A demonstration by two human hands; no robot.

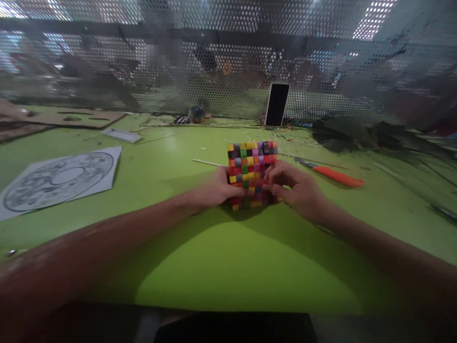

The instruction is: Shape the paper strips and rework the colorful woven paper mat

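Note:
A multicoloured woven block (251, 164) of small red, yellow, green, purple and grey squares stands upright on the green table (228, 257), a little beyond the middle. My left hand (219, 189) grips its lower left side with curled fingers. My right hand (296, 188) holds its right side, thumb and fingers pinched on the red squares there. Both forearms reach in from the bottom corners.
An orange-handled knife (333, 175) lies right of the block. A thin stick (209, 163) lies to its left. A printed sheet with a round pattern (59, 181) lies at left. A phone (277, 105) leans on the perforated screen. Dark material (357, 132) is piled at back right.

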